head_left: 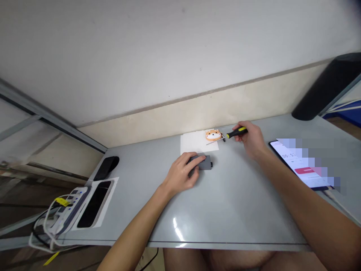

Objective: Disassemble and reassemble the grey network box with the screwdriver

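Note:
My left hand point(183, 173) rests on the table with its fingers around a small dark grey box point(208, 162). The box lies flat, and a short black piece sticks out of its right end; the fingers hide its left part. Raised above the table to the right, my right hand point(250, 138) is closed on the black and yellow handle of a screwdriver point(234, 133). Its thin metal shaft points left and slightly down, the tip apart from the box. Behind the shaft, an orange and white animal-face case point(213, 134) sits on white paper point(193, 143).
A large phone point(301, 169) with a lit timer screen lies right, a cable at its lower end. Left are a dark phone point(94, 205), a black object point(107, 167) and a power strip point(75, 210) with cables. A black cylinder point(324, 88) leans at the back right.

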`<state>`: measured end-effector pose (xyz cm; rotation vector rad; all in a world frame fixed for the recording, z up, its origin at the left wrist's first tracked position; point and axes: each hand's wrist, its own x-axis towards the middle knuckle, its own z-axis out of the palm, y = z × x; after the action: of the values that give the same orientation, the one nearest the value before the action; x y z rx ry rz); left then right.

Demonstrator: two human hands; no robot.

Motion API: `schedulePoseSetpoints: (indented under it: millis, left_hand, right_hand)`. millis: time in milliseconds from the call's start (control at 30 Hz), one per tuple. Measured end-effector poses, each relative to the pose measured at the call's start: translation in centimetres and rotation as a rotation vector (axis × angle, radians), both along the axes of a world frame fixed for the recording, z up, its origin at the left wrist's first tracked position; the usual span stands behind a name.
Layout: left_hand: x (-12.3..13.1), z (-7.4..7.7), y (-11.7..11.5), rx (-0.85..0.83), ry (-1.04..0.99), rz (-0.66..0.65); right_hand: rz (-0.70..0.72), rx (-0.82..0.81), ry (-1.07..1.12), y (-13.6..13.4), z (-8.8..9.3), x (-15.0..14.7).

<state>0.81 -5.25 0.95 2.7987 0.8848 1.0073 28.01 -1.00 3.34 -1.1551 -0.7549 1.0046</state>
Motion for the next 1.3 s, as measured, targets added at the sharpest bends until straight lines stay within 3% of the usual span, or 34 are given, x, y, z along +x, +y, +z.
schedulePoseSetpoints:
  millis: [133, 300, 500, 600, 833, 933, 1033, 1300]
  left_hand:
    - [-0.8, 0.5, 0.5, -0.113, -0.091, 0.013]
    - [-2.2, 0.8, 1.6, -0.426, -0.210, 0.071]
    - [-2.1, -0.5, 2.6, -0.666, -0.356, 0.128]
    - [-1.6, -1.2, 2.6, -0.717, -0.355, 0.146]
    - [-0.8, -1.7, 2.2, -0.544, -0.261, 0.128]
    - [-0.8, -1.7, 2.2, -0.462, -0.208, 0.127]
    - [-0.9, -1.6, 2.3, -0.425, -0.173, 0.117]
    - [-1.0, -1.6, 2.2, -0.335, -0.124, 0.076]
  right_hand:
    - [0.016, 0.011, -0.018, 0.1, -0.2, 0.1]
    - [-0.003, 0.048, -0.032, 0.4, 0.0, 0.7]
    - [-0.096, 0.148, -0.065, -0.1, 1.1, 1.4]
    - [-0.107, 0.253, -0.255, -1.9, 2.4, 0.4]
    - [0.180, 0.534, -0.758, -6.3, 4.5, -3.0]
    - [0.156, 0.790, -0.971, -6.6, 4.0, -3.9]
    - [0.117, 0.940, -1.132, -6.4, 3.1, -4.7]
    - [0.092, 0.980, -1.130, -6.5, 2.5, -5.2]
